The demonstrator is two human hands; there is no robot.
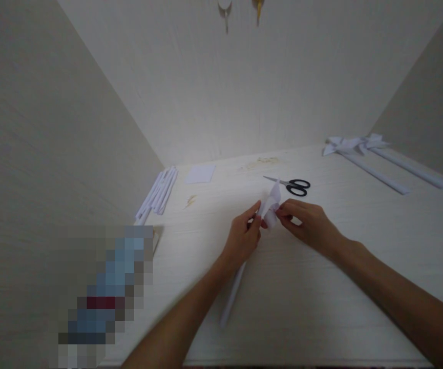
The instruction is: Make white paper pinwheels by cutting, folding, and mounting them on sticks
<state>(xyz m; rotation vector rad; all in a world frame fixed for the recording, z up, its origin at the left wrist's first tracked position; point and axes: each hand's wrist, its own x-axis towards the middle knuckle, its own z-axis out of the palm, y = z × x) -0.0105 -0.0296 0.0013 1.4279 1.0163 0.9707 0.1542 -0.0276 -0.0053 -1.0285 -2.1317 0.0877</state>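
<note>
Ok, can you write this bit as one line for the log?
left hand: pinches paper flower | right hand: pinches paper flower | paper stem: hangs toward desk edge | scissors: behind on desk

You hold a white folded paper piece between both hands, raised just above the pale desk. Its upper part rises to a point, tilted slightly right, with creased flaps bunched at the fingertips. Below it a long, narrow white paper stem runs down and to the left from under your left hand, slanting toward the near edge of the desk.
</note>
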